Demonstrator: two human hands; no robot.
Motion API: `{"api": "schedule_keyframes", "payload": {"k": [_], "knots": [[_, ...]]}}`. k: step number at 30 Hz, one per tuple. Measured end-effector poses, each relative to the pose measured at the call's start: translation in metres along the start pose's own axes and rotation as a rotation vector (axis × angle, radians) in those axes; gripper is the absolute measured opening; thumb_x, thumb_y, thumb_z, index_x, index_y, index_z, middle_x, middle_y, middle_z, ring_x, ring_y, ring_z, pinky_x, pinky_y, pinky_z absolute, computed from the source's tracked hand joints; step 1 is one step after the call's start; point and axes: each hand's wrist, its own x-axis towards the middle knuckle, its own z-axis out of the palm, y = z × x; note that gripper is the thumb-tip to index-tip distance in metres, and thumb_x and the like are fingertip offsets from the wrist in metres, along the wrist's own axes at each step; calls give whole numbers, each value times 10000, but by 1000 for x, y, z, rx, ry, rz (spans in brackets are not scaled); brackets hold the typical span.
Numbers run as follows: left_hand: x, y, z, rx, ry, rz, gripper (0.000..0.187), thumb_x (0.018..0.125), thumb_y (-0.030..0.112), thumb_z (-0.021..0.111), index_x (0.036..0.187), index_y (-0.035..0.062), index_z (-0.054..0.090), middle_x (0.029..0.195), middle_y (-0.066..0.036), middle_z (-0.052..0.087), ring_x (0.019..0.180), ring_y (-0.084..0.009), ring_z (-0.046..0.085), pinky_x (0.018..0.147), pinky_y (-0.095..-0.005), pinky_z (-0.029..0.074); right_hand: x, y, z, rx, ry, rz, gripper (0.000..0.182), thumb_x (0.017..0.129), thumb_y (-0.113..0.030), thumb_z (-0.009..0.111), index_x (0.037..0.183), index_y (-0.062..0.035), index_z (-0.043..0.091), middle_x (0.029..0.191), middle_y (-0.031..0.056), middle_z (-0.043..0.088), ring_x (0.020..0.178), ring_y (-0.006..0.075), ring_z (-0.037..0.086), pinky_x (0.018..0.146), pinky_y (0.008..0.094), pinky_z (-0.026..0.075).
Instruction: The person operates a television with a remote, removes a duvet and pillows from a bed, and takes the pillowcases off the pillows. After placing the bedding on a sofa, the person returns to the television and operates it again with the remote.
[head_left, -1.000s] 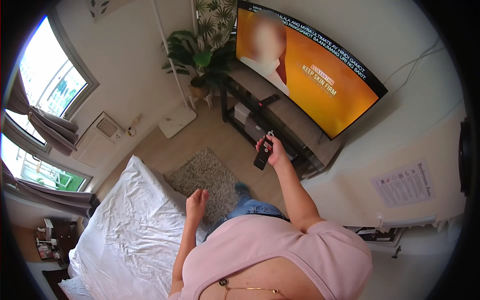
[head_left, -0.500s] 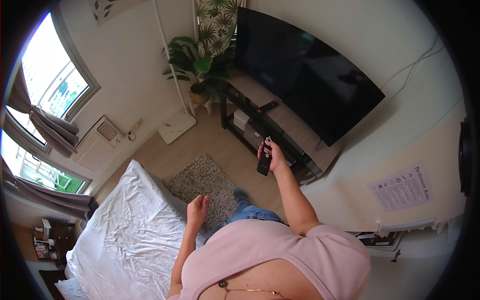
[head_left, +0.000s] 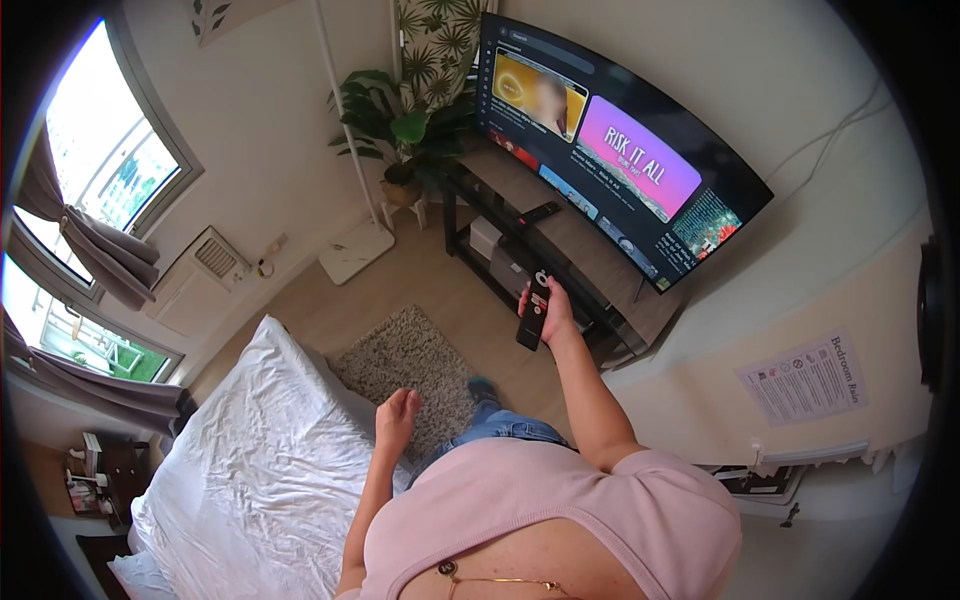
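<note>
My right hand (head_left: pixel 558 312) is wrapped round a black TV remote control (head_left: pixel 531 328), held out in front of me toward the television. Its round navigation pad and several small coloured buttons face up, and the thumb lies along its side near the pad. The curved television (head_left: pixel 640 100) is lit and shows a menu of video thumbnails, one of them purple with lettering. Held low in front of my body, my left hand (head_left: pixel 397 420) is curled into a loose fist beside the bed, and nothing shows in it.
The television stands on a black glass-shelved stand (head_left: pixel 470 205), where a second remote (head_left: pixel 540 212) lies. A potted plant (head_left: pixel 400 120) fills the corner. A bed with white sheets (head_left: pixel 250 470) is at my left, a shaggy rug (head_left: pixel 405 365) by my feet. A notice (head_left: pixel 805 380) hangs at right.
The television screen has gone from black to a lit menu. My right thumb has shifted off the remote's pad to its side. My left hand has stayed where it was.
</note>
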Motion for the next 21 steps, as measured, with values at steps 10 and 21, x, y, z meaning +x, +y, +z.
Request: {"api": "schedule_keyframes", "payload": {"k": [10,21], "knots": [[1,-1,0,23,-1,22,283,863,212,474,710,-16,546,613,-89,581,579,-122,544,547,-269,425,-8,-3,5,-79,63,-47,331,818,-389,459,766,-67,518,612,87,551,536,229,554,494,364,476],[2,-4,3,44,-38,10,295,867,219,466,695,-10,539,606,-85,568,570,-125,527,548,-261,415,-13,-5,9,-130,58,-84,325,809,-364,441,761,-51,520,610,100,556,525,234,560,491,357,484]]}}
